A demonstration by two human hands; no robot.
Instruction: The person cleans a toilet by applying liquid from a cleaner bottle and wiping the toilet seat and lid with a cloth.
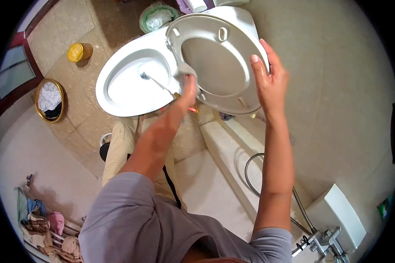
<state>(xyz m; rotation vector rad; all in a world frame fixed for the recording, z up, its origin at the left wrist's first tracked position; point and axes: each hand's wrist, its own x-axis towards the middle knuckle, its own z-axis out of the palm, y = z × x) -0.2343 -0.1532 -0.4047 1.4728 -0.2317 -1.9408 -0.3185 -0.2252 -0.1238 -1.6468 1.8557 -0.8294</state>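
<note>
A white toilet bowl has its seat raised, with the lid behind it. My right hand grips the seat and lid at their outer edge, thumb on the near face and fingers behind. In my left hand is a pale grey cloth, pressed against the seat near the hinge side. The fingers are partly hidden by the cloth and slightly blurred. A toilet brush lies across the bowl, its bristles inside and its handle end by my left wrist.
A small bin with a green liner stands behind the toilet. On the tiled floor are a yellow-lidded container and a gold-rimmed basket of cloths. A bathtub ledge, shower hose and tap lie at right.
</note>
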